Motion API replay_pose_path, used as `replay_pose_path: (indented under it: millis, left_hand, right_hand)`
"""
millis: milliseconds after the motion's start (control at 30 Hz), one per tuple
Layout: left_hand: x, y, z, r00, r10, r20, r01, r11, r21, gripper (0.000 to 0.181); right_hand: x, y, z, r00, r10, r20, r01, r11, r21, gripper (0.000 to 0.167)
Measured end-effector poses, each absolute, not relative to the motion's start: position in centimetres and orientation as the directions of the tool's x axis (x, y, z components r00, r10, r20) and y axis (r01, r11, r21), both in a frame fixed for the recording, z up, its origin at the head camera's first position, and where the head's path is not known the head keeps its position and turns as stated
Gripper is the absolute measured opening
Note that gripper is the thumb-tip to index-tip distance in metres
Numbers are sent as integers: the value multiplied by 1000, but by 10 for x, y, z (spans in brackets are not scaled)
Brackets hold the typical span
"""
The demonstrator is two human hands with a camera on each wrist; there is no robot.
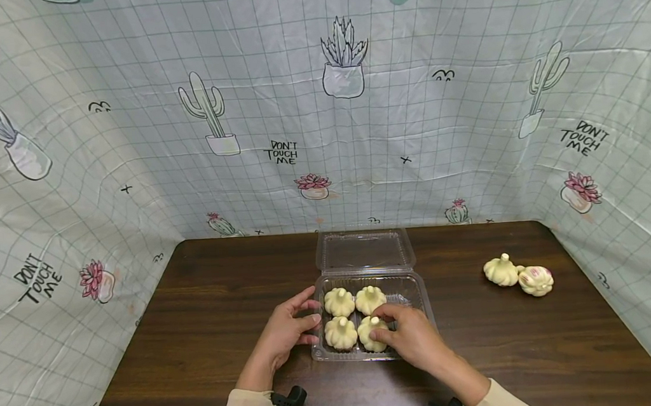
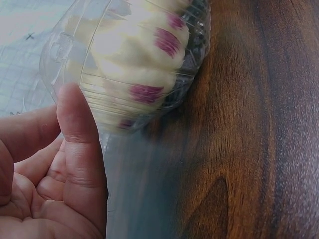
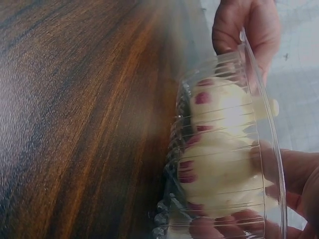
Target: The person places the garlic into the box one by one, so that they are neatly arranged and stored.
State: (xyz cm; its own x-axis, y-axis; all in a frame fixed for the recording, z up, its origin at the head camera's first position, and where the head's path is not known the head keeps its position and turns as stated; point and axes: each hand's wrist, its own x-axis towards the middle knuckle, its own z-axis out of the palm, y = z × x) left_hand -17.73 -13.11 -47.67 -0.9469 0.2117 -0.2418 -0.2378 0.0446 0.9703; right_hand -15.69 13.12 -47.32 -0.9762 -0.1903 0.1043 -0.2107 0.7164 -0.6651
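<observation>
1. On the bench (image 1: 218, 300): clear plastic clamshell (image 1: 349, 356), lid (image 1: 365, 251) folded back; four garlic bulbs (image 1: 339, 304) sit in it, two loose bulbs (image 1: 501, 272) well off to the right;
2. Right hand (image 1: 419, 339) pinches the front-right bulb (image 1: 369, 341) inside; left hand (image 1: 283, 332), fingers loosely extended, touches the left wall (image 2: 107, 102);
3. Risks: bulb could roll rightward if released tilted; wall could flex, or clamshell skid, if left hand pushes hard.

Four garlic bulbs (image 1: 339, 304) sit inside the container (image 1: 343, 356).

Glare whitens the garlic (image 3: 222, 107) in hazy wrist views.
</observation>
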Motion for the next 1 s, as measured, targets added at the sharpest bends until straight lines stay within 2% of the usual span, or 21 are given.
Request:
replay_pose_path:
  millis: [433, 700, 1000]
  left_hand:
    - [-178, -131, -477, -946, 217, -239, -236, 43, 971, 64]
    - [-177, -131, -477, -948, 209, -240, -235, 46, 971, 64]
    - [-177, -131, -477, -951, 204, -233, -229, 45, 972, 64]
  right_hand:
    - [-157, 131, -474, -981, -167, 101, -191, 710, -678, 24]
    - [-156, 132, -473, -982, -158, 100, -184, 714, -675, 36]
    - [-156, 133, -470, -985, -143, 96, -169, 699, -695, 40]
